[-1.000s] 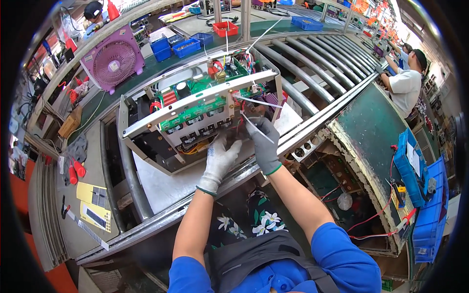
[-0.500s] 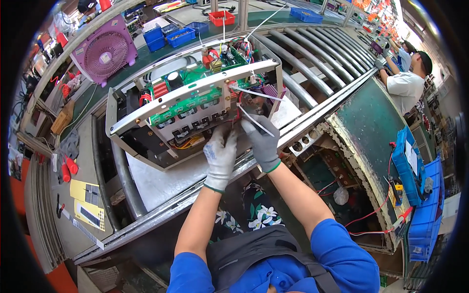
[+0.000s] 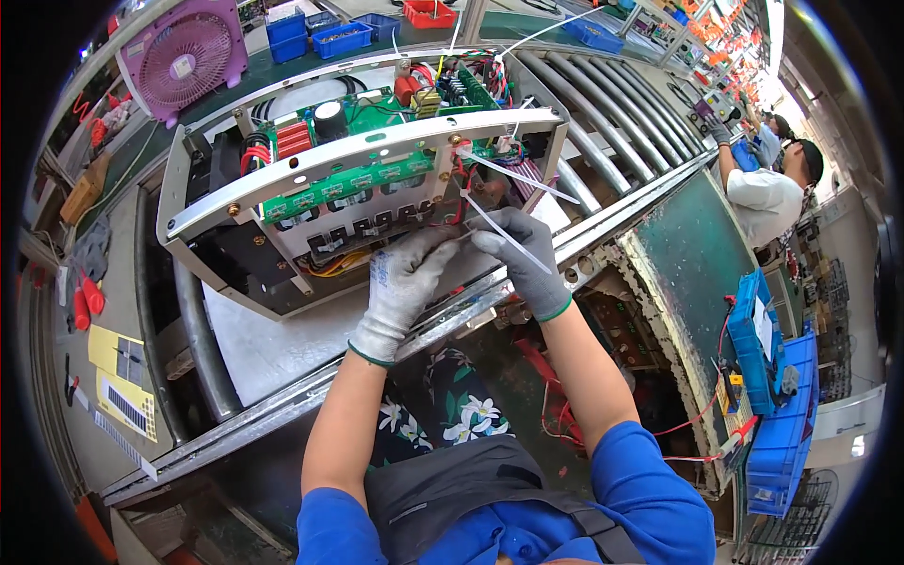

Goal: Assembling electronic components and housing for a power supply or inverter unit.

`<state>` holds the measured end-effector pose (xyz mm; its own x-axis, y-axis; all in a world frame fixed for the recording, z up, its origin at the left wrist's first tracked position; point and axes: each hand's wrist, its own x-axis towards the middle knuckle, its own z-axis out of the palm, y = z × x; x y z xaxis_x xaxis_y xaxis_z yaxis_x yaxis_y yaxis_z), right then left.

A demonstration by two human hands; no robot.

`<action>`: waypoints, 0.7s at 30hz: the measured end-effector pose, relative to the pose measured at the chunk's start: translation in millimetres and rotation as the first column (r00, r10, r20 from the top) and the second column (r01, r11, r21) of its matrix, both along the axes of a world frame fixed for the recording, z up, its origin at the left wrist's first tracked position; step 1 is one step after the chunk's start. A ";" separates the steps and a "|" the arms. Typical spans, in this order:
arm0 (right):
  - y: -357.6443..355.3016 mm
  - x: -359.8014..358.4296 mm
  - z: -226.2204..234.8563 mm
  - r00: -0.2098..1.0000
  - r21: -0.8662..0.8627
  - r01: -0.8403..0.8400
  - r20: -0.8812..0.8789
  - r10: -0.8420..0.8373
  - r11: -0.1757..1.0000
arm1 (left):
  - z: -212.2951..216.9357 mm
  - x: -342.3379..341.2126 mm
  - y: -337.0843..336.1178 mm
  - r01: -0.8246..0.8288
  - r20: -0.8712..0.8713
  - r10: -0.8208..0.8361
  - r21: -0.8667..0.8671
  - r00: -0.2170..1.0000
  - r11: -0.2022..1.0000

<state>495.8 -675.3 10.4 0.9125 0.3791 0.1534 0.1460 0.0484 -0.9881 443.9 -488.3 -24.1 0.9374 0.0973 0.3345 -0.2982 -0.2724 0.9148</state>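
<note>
In front of me an open metal chassis (image 3: 320, 155) stands on a white sheet, with a green circuit board (image 3: 353, 184), red parts and bundled wires inside. Both my hands wear grey-white work gloves. My left hand (image 3: 405, 282) pinches at the chassis's near right side, below the red wires (image 3: 460, 193). Close beside it, my right hand (image 3: 529, 264) has its fingers closed too. Something thin runs between the fingertips, too small to name. A long white cable tie (image 3: 508, 234) slants from the red wires across my right hand; another white cable tie (image 3: 527, 179) sticks out above.
Metal rollers (image 3: 603, 113) run back right, where a co-worker (image 3: 767, 193) stands. A purple fan (image 3: 184, 61) and blue bins (image 3: 341, 40) are at the back left. Yellow sheets (image 3: 124, 377) lie at left. Blue crates (image 3: 782, 405) hang right, beside the green bench top (image 3: 673, 226).
The whole view has shifted, with the chassis appearing larger and further left. My left hand has turned so its fingers point right, toward my right hand. Both stay by the red wires.
</note>
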 end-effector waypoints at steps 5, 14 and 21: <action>2.4 8.7 -10.5 0.985 0.201 -0.059 -0.149 0.090 0.978 | 0.5 3.6 -1.5 -0.103 0.144 0.081 0.155 0.986 0.983; -0.3 5.8 1.2 0.998 0.049 -0.054 -0.018 0.054 0.997 | -7.0 2.6 -1.5 -0.129 0.194 0.090 0.194 0.977 0.972; 1.6 1.9 14.4 0.962 -0.225 -0.012 0.264 0.073 0.974 | -6.6 5.1 -5.9 -0.127 0.164 0.106 0.129 0.981 0.983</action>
